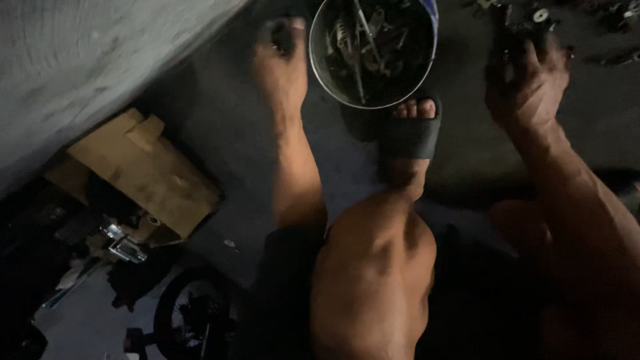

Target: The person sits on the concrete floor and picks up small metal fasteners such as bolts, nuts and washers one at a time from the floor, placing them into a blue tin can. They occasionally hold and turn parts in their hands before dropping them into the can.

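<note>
1 metal bowl (427,67) w/ parts, 2 hands, 1 sandal (408,137), 1 cardboard box (150,173).

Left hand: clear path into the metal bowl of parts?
Probably yes. The left hand sits right beside the metal bowl, whose top is open. Nothing lies between them; the sandalled foot is at the near rim.

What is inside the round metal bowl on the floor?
The metal bowl holds a dark tangle of small metal parts: rods, a coiled spring, bits of hardware. Whatever lies beneath that pile, and the bowl's bottom, is covered and too dim to make out.
</note>
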`<action>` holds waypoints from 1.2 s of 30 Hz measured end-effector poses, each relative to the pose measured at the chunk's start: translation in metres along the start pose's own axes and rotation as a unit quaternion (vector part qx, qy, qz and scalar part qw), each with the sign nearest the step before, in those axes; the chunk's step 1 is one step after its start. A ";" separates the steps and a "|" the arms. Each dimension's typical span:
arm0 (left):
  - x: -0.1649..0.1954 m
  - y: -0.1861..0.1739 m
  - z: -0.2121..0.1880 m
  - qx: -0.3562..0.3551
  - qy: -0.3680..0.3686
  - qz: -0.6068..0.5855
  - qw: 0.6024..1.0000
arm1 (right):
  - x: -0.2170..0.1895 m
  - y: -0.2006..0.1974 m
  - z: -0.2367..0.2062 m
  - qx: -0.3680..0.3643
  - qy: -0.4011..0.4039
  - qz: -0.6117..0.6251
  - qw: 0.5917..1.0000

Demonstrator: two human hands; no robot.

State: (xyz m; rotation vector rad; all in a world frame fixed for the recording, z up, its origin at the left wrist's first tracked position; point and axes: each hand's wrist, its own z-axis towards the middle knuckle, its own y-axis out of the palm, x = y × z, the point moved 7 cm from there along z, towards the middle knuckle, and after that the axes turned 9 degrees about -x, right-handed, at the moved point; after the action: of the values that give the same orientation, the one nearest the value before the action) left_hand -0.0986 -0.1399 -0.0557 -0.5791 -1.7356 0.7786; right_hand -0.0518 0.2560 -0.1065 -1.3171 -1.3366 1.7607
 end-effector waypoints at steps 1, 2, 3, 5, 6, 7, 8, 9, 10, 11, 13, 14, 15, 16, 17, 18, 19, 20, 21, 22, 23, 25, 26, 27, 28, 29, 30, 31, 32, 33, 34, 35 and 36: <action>-0.010 0.005 -0.001 -0.048 -0.047 0.026 0.997 | 0.001 0.009 -0.002 -0.112 0.078 0.108 0.985; -0.018 0.012 -0.003 -0.097 -0.093 0.052 0.990 | -0.008 0.022 -0.008 -0.223 0.151 0.213 0.939; -0.027 0.019 -0.007 -0.148 -0.137 0.076 0.976 | -0.023 0.021 -0.009 -0.235 0.169 0.281 0.915; -0.027 0.030 -0.010 -0.173 -0.126 0.059 0.975 | -0.051 0.022 -0.005 -0.254 0.202 0.408 0.853; -0.027 0.035 -0.011 -0.185 -0.120 0.050 0.974 | -0.066 0.019 0.005 -0.233 0.177 0.437 0.850; -0.027 0.036 -0.013 -0.176 -0.111 0.057 0.976 | -0.079 0.017 0.013 -0.211 0.153 0.465 0.846; -0.027 0.035 -0.017 -0.169 -0.103 0.065 0.978 | -0.089 0.015 0.019 -0.190 0.130 0.493 0.839; -0.029 0.034 -0.021 -0.162 -0.097 0.073 0.979 | -0.091 0.019 0.021 -0.193 0.157 0.516 0.820; -0.026 0.033 -0.025 -0.160 -0.073 0.074 0.982 | -0.092 0.023 0.022 -0.196 0.183 0.538 0.799; -0.023 0.031 -0.028 -0.156 -0.047 0.075 0.984 | -0.091 0.027 0.021 -0.198 0.206 0.560 0.778; -0.007 0.026 -0.035 -0.115 0.050 0.106 0.986 | -0.090 0.028 0.020 -0.203 0.185 0.580 0.767; 0.006 0.021 -0.041 -0.074 0.122 0.135 0.981 | -0.088 0.027 0.017 -0.206 0.175 0.590 0.761; 0.020 0.017 -0.046 -0.034 0.194 0.162 0.967 | -0.086 0.025 0.016 -0.198 0.159 0.592 0.765; 0.012 0.020 -0.044 -0.082 0.110 0.125 0.983 | -0.085 0.022 0.014 -0.190 0.144 0.595 0.767; 0.004 0.023 -0.045 -0.133 0.026 0.086 0.987 | -0.083 0.020 0.012 -0.181 0.130 0.599 0.769; -0.004 0.028 -0.047 -0.184 -0.057 0.047 0.980 | -0.081 0.021 0.009 -0.190 0.148 0.604 0.760; 0.007 0.025 -0.047 -0.169 -0.013 0.044 0.985 | -0.079 0.023 0.006 -0.200 0.166 0.608 0.750; 0.017 0.021 -0.047 -0.154 0.032 0.041 0.987 | -0.078 0.024 0.005 -0.209 0.183 0.614 0.739; 0.027 0.018 -0.048 -0.139 0.078 0.038 0.987 | -0.078 0.024 0.004 -0.211 0.184 0.613 0.738; 0.024 0.020 -0.047 -0.155 0.041 0.029 0.987 | -0.079 0.024 0.005 -0.214 0.186 0.614 0.737; 0.021 0.022 -0.047 -0.173 0.004 0.021 0.985 | -0.079 0.023 0.005 -0.216 0.187 0.614 0.736; 0.026 0.022 -0.047 -0.171 0.019 0.015 0.985 | -0.081 0.022 0.005 -0.205 0.192 0.656 0.700; 0.034 0.019 -0.048 -0.151 0.072 0.018 0.986 | -0.082 0.021 0.005 -0.199 0.195 0.676 0.682; 0.042 0.017 -0.049 -0.132 0.125 0.020 0.983 | -0.082 0.017 0.005 -0.191 0.181 0.664 0.700; 0.043 0.016 -0.049 -0.127 0.123 0.024 0.984 | -0.082 0.013 0.005 -0.183 0.168 0.651 0.717; 0.044 0.014 -0.049 -0.122 0.121 0.028 0.985 | -0.083 0.009 0.004 -0.176 0.153 0.638 0.734; 0.045 0.013 -0.048 -0.116 0.120 0.032 0.985 | -0.081 0.009 0.000 -0.190 0.167 0.599 0.760; 0.038 0.015 -0.046 -0.140 0.058 0.010 0.988 | -0.079 0.007 -0.004 -0.202 0.181 0.558 0.785; 0.032 0.018 -0.046 -0.167 -0.004 -0.014 0.986 | -0.076 0.006 -0.008 -0.214 0.196 0.514 0.807; 0.026 0.022 -0.048 -0.196 -0.064 -0.039 0.978 | -0.077 0.006 -0.011 -0.237 0.199 0.480 0.821; 0.029 0.020 -0.048 -0.190 -0.056 -0.034 0.980 | -0.078 0.007 -0.014 -0.259 0.205 0.443 0.834; 0.030 0.017 -0.048 -0.186 -0.047 -0.031 0.981 | -0.077 0.007 -0.018 -0.280 0.213 0.404 0.844; 0.032 0.017 -0.046 -0.180 -0.036 -0.026 0.983 | -0.078 0.000 -0.016 -0.241 0.193 0.368 0.877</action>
State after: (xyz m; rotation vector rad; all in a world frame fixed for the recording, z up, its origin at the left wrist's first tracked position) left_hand -0.0637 -0.0962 -0.0390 -0.7519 -1.9683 0.4533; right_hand -0.0087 0.1959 -0.0782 -2.5712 -1.1464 1.4741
